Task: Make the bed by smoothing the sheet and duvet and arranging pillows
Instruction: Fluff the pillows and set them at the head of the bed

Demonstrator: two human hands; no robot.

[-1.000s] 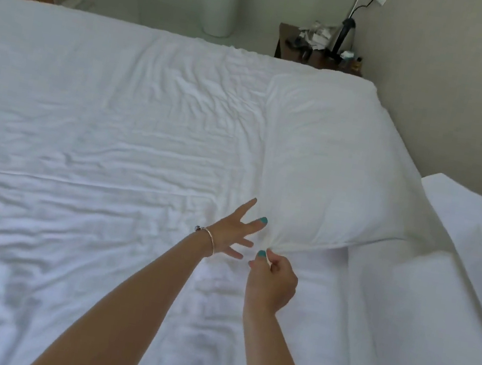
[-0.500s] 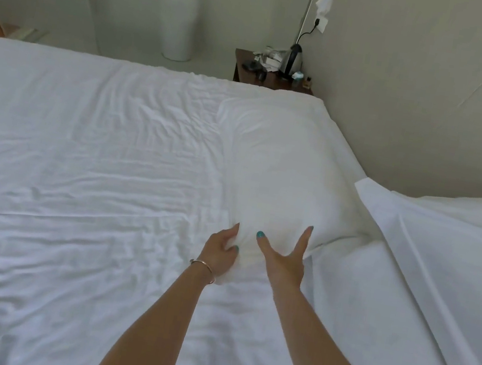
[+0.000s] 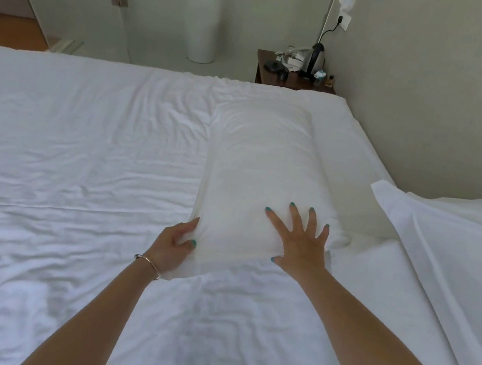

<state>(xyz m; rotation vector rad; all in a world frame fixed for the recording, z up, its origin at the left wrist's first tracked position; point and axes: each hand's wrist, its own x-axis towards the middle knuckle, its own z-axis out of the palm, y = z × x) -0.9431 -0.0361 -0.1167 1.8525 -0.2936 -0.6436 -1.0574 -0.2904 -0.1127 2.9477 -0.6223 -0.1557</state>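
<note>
A white pillow (image 3: 262, 167) lies lengthwise on the right half of the bed, on the wrinkled white sheet (image 3: 79, 156). My left hand (image 3: 174, 246), with a thin bracelet at the wrist, grips the pillow's near left corner, thumb on top and fingers curled under. My right hand (image 3: 302, 242) lies flat on the pillow's near end with its fingers spread. A second white pillow or folded duvet (image 3: 450, 247) lies at the right edge, partly out of frame.
A dark bedside table (image 3: 294, 77) with a kettle and small items stands beyond the far right corner of the bed. The wall runs along the bed's right side. A white column and a door are at the back.
My right hand let go of its pinch on the pillow's corner and now lies flat on top. My left hand closed on the near left corner. The view has tilted upward.
</note>
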